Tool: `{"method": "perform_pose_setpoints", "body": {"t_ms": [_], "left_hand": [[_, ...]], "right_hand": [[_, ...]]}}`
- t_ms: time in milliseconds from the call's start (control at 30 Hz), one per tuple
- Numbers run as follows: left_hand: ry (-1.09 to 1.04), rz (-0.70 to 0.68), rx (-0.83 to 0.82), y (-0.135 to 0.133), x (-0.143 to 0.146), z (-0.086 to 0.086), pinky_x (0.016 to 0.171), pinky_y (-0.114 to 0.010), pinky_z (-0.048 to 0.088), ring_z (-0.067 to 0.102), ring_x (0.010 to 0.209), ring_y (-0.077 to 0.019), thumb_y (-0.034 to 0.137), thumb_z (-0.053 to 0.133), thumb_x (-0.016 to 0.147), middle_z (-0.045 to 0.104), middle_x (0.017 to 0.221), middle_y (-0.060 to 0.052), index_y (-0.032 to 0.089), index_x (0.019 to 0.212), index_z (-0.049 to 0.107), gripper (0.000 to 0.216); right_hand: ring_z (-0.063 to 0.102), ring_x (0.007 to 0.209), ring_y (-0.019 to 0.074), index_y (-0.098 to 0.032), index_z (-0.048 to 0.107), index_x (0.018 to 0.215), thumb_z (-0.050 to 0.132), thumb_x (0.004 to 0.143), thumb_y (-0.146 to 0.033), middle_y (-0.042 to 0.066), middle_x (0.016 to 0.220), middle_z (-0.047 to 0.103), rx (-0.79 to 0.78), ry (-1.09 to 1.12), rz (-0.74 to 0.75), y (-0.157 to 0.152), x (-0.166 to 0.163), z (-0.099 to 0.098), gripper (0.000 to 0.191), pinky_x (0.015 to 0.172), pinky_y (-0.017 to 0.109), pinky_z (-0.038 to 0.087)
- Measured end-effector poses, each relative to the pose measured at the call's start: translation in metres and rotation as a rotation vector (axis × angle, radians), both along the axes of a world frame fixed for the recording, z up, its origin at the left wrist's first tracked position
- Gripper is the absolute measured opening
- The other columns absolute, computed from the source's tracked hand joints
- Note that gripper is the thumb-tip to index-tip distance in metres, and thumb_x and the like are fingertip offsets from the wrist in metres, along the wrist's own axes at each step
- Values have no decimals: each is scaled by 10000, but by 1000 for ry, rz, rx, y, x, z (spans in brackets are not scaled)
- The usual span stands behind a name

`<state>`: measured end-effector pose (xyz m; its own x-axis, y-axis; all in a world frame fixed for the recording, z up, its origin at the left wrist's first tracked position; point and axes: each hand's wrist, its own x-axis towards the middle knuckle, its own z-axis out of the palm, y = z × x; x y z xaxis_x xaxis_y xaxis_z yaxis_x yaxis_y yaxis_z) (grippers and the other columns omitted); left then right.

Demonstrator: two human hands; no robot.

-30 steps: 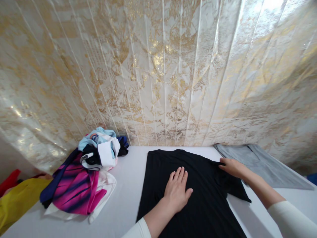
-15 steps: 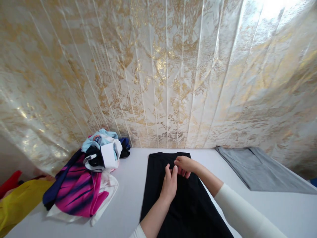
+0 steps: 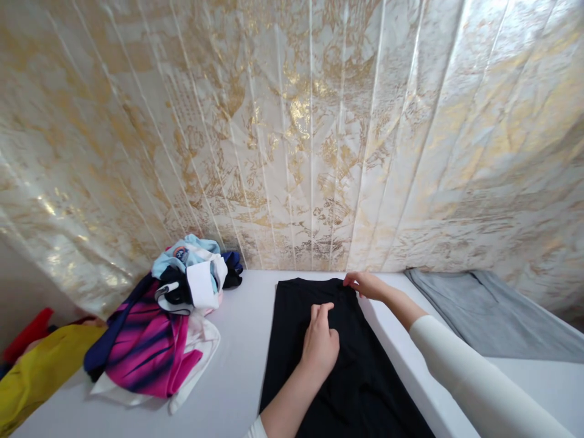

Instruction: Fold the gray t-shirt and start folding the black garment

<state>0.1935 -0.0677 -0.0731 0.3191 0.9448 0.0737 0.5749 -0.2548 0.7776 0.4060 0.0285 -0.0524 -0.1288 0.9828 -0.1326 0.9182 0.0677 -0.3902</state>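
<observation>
A black garment with a waistband, apparently trousers, lies lengthwise on the white table, waist at the far end. At its far right corner, my right hand pinches the waistband edge between thumb and fingers. My left hand is over the middle of the black cloth, fingers partly bent and thumb apart, holding nothing that I can see. Small wrinkles show in the fabric near my left forearm. The near end of the garment runs out of the picture.
Left on the white table is a heap of mixed clothes, pink, navy, white and light blue. A yellow cloth lies at the far left. Folded grey trousers lie at the right. Behind hangs a shiny gold-patterned sheet.
My right hand has moved away from my left, rightward to the garment's far right corner, and pinches it there. My left hand has shifted slightly right and toward me.
</observation>
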Motion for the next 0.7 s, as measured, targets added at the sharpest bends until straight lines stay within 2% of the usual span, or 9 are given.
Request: {"method": "perform_pose_setpoints", "body": {"t_ms": [133,233,333,467,600,700], "left_hand": [[47,36,1,-2,-5,17,910,-233,452,608,1028,-168,-23,403,738,511,1240,-59,209,1194,494,520],[251,10,-32,-2,-8,19,839,-261,476,636,968,-189,10,431,773,495,1249,-69,208,1211,476,483],[389,-19,-58,0,-12,15,803,-285,488,649,954,-217,8,447,774,489,1244,-90,185,1197,491,460],[458,-52,-29,1,-14,12,795,-307,499,656,950,-236,9,441,781,498,1225,-95,176,1204,494,458],[529,-68,-3,-1,-12,15,792,-320,509,660,943,-239,-10,425,777,500,1218,-109,161,1220,485,479],[572,-85,4,-3,-10,18,795,-337,517,658,959,-250,-20,426,767,477,1256,-129,149,1239,474,503]], "right_hand": [[634,821,148,-191,681,926,471,830,-85,41,932,704,73,-32,81,16,-2,-3,254,747,228,432],[624,906,173,-199,682,910,519,818,-111,45,951,704,93,-46,131,22,-11,-11,206,789,238,425],[634,861,176,-189,681,880,539,819,-139,53,907,708,85,-55,142,23,-17,-20,161,763,240,435],[637,711,129,-181,657,956,429,875,-134,51,907,708,70,-45,93,25,-8,-16,246,681,221,449],[586,505,53,-185,641,981,405,777,-8,9,943,709,-31,-36,76,31,8,-9,358,536,173,435],[601,513,48,-198,650,981,435,702,39,-5,983,704,-70,-56,105,35,11,-11,425,517,163,431]]}}
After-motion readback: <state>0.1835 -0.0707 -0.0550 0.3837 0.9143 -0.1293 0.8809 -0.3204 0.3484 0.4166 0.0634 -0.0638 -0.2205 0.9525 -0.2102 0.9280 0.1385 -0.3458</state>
